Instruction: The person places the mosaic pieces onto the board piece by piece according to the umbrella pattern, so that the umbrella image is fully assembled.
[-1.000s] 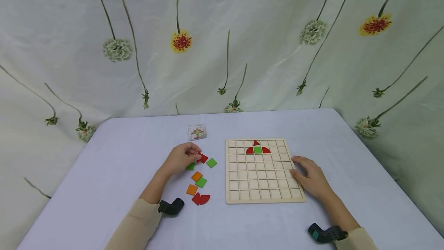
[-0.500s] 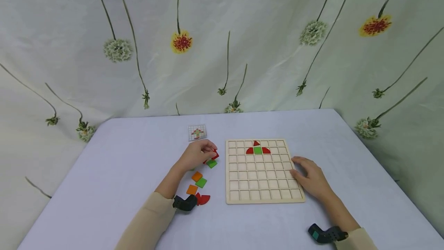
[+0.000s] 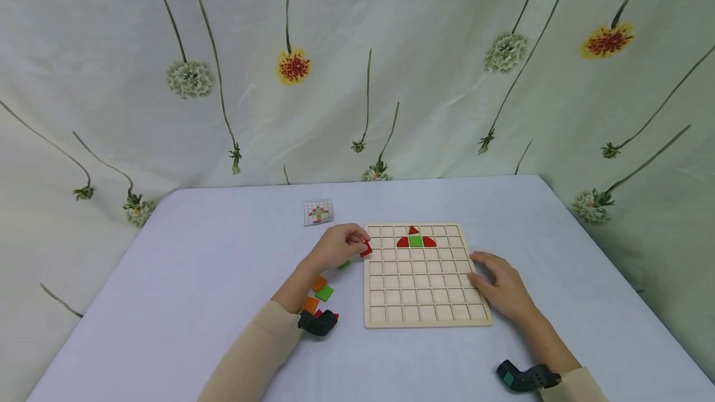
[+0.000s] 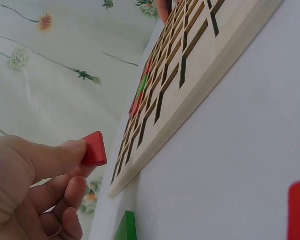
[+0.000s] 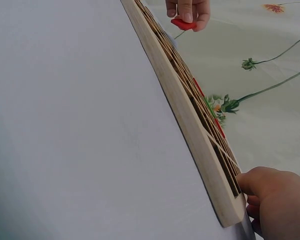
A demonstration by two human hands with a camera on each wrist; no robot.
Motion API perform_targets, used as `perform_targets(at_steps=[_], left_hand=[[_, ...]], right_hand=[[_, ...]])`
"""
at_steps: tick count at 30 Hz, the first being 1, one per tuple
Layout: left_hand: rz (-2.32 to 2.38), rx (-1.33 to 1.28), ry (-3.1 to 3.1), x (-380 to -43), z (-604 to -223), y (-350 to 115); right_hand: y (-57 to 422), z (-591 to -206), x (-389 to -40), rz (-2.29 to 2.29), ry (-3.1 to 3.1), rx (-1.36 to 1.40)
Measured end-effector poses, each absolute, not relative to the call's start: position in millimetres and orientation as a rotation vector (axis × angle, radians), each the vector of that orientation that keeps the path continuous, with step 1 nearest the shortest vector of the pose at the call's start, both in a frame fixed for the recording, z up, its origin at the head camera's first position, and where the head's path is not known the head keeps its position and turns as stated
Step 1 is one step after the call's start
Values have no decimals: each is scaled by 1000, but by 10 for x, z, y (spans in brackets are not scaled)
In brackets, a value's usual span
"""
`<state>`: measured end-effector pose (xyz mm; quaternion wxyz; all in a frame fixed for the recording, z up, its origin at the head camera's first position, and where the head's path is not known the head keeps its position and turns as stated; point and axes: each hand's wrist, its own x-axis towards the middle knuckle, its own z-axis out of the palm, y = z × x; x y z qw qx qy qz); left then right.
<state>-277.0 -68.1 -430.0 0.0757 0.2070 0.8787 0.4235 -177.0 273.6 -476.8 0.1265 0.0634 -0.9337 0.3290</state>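
My left hand (image 3: 339,245) pinches a red tile (image 4: 94,149) between thumb and fingers, close over the left edge of the gridded wooden board (image 3: 402,298). Straight edges show on that tile. Near the board's top, a green square (image 3: 416,241) lies between two rounded red pieces (image 3: 403,242), with a red triangle (image 3: 413,230) above it. My right hand (image 3: 501,285) rests at the board's right edge, thumb and fingers touching it. The same edge and my right thumb show in the right wrist view.
A small card (image 3: 318,212) with a printed grid pattern lies behind my left hand. Loose tiles lie left of the board: green (image 3: 324,293), orange (image 3: 319,284) and red ones, some partly hidden by my left arm. A flowered cloth (image 3: 436,79) hangs behind the table.
My left hand has taken the red tile from the loose pieces and carried it right to the board's left edge. My right hand has stayed in place.
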Motion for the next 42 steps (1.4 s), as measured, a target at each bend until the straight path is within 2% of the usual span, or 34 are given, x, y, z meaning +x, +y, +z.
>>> perform_targets(at_steps=[27, 42], left_hand=[[1150, 782, 2634, -2829, -4344, -237], [1070, 798, 2679, -2825, -4441, -173]], right_hand=[[2749, -4769, -1778, 939, -2694, 224], [2762, -4789, -1783, 946, -2706, 210]])
